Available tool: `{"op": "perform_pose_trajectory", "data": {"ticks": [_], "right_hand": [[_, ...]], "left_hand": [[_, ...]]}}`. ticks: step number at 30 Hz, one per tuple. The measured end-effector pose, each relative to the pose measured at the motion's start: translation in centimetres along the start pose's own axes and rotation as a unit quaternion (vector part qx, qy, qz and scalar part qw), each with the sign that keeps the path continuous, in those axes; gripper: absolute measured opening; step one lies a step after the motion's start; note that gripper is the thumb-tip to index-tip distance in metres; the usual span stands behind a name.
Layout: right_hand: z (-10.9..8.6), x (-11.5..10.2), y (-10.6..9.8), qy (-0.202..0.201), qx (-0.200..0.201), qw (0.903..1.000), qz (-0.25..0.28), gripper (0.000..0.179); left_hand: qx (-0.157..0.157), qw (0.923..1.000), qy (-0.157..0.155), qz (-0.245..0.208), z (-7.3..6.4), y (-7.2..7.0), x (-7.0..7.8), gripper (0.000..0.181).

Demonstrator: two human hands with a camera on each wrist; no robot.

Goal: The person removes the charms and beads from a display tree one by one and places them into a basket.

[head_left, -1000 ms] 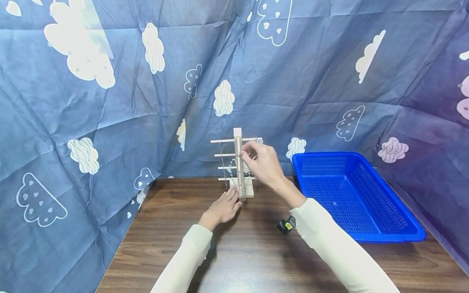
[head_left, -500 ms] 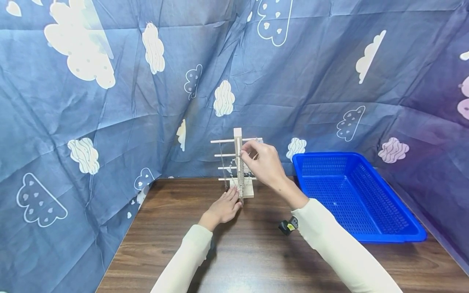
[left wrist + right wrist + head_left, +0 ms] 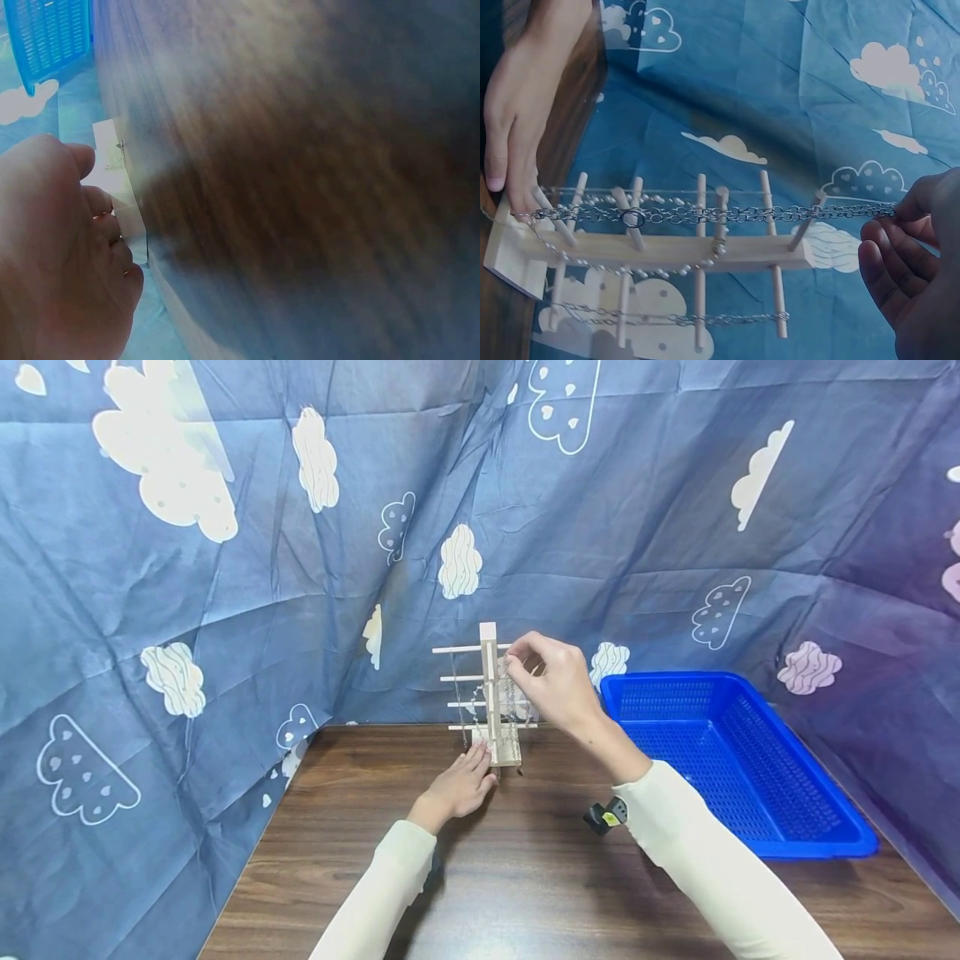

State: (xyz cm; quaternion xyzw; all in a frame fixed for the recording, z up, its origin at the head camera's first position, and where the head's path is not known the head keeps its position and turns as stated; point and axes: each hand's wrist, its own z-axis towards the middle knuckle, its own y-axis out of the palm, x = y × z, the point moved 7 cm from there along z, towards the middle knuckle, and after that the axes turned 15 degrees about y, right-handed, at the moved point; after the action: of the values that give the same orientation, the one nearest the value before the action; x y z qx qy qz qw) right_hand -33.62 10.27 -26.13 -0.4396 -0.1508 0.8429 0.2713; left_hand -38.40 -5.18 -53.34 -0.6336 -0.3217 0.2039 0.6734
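Moved: my right hand (image 3: 557,683) has shifted from the front of the wooden stand (image 3: 667,247) to its right side, and the silver chain (image 3: 742,215) in its grip has moved with it.
Sleeves: pale right sleeve (image 3: 697,835) and left sleeve (image 3: 401,856) come in from the bottom edge; a black device (image 3: 602,817) with a yellow mark sits at my right wrist.
Tabletop: brown wood grain (image 3: 517,877) lies under my forearms.
Left hand: my left hand (image 3: 457,782) lies low, fingers fairly straight and thumb apart, fingertips touching the stand's base.
Right hand: raised, thumb and fingertips pinching the top of the chain.
Chain: hangs straight from that pinch, right of the post; whether it touches any peg, I cannot tell.
Stand: upright near the table's far edge; a beaded strand (image 3: 665,274) and a second chain (image 3: 727,319) hang on its pegs.
Basket: blue plastic basket (image 3: 705,768) on the table, right of the stand.
Backdrop: blue cloth (image 3: 262,552) printed with pale clouds behind everything.
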Motion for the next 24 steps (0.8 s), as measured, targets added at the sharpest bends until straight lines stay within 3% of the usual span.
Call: {"op": "perform_pose_trajectory", "data": {"ticks": [10, 24], "right_hand": [[0.7, 0.0, -2.4, -0.025, 0.026, 0.9993, 0.0, 0.007], [1.8, 1.6, -5.7, -0.009, 0.061, 0.9979, -0.019, 0.007]], "left_hand": [[-0.001, 1.0, 0.001, -0.002, -0.1, -0.3, 0.2, 0.062], [0.007, 0.9999, -0.001, -0.009, -0.1, -0.3, 0.3, 0.062]]}}
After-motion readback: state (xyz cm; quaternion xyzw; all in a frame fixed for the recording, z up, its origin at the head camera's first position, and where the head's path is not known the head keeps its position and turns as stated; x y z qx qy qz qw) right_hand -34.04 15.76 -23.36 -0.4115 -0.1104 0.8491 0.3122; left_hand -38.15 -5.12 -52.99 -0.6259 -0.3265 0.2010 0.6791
